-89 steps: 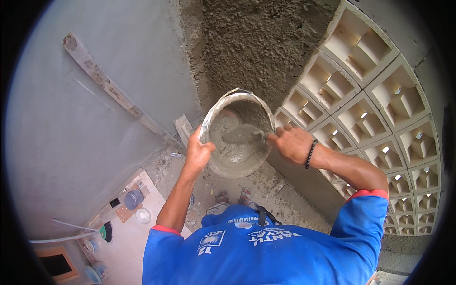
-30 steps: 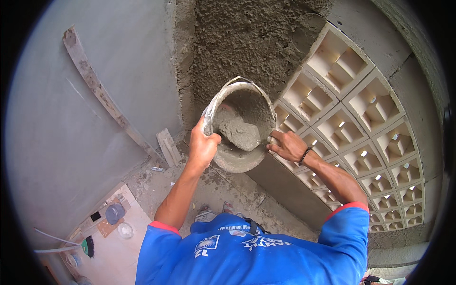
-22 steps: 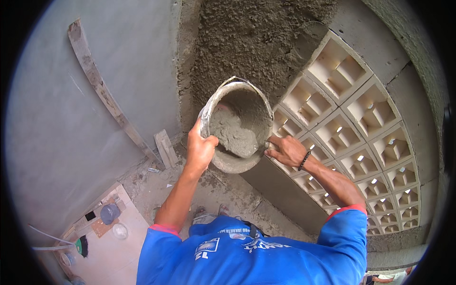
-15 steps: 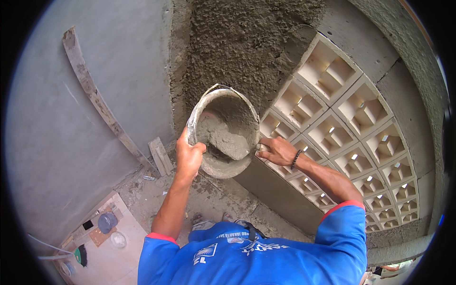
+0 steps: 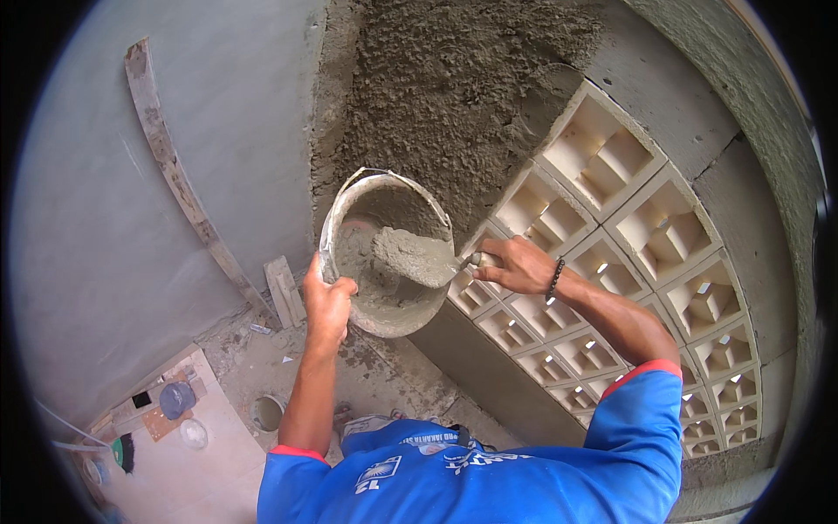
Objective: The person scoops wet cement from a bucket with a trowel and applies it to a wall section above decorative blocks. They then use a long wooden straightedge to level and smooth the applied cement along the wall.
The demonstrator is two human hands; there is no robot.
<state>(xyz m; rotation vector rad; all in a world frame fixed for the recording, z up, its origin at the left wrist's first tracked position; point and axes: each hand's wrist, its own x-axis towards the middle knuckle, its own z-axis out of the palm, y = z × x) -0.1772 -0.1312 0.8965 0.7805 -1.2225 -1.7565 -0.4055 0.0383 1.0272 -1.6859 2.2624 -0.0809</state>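
Observation:
My left hand (image 5: 328, 307) is closed on the left rim of a mortar-smeared bucket (image 5: 393, 325), which is tilted so that its inside faces me. Grey wet mortar (image 5: 353, 253) lies inside the bucket. My right hand (image 5: 517, 265) grips the handle of a trowel (image 5: 476, 260). The trowel's blade reaches over the bucket's mouth and is covered by a heaped lump of mortar (image 5: 415, 256). The bucket's wire handle (image 5: 384, 170) stands up along the far rim. Rough wet plaster (image 5: 445, 96) coats the wall beyond the bucket.
Cream ventilation blocks (image 5: 607, 188) fill the wall at right, close to my right forearm. A long wooden strip (image 5: 175, 166) leans on the smooth grey wall, with a short board (image 5: 285, 293) near its foot. On the floor stand a small pail (image 5: 266, 412) and several containers.
The trowel has risen out of the mortar with a heaped load on its blade. The bucket and my left hand have shifted a little left in the view; my right hand has moved slightly right.

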